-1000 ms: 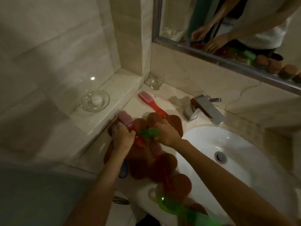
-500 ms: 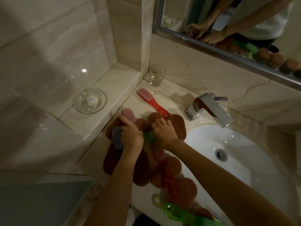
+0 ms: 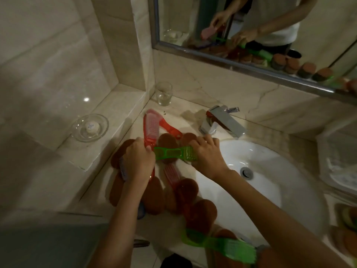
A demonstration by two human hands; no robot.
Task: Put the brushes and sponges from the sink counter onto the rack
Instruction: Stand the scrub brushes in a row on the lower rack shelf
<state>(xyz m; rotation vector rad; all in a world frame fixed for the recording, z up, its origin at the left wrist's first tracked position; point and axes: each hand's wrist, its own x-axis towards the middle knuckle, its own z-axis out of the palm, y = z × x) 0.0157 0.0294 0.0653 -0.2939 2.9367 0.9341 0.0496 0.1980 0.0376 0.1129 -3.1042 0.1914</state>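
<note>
My left hand [image 3: 139, 159] grips the handle of a red brush [image 3: 151, 130] whose pale bristle head points away from me, raised over the counter. My right hand [image 3: 206, 155] holds the bristle end of a green brush [image 3: 173, 153] lying across the pile. Several brown oval sponges [image 3: 154, 196] cover the counter left of the sink. Another red brush [image 3: 170, 128] lies behind them, a pink-red one [image 3: 172, 176] lies among them, a blue-bristled brush [image 3: 123, 169] shows under my left wrist, and a second green brush [image 3: 222, 246] lies at the front edge.
A white sink basin [image 3: 257, 182] with a chrome faucet [image 3: 222, 120] is on the right. A drinking glass [image 3: 163, 93] stands in the back corner, and a glass soap dish [image 3: 89, 127] sits on the raised ledge. A mirror [image 3: 251, 26] hangs above. More sponges [image 3: 347, 229] sit far right.
My left hand has lifted the red brush so its head stands up off the pile. My right hand has slid right along the green brush, whose handle is now in plain sight.
</note>
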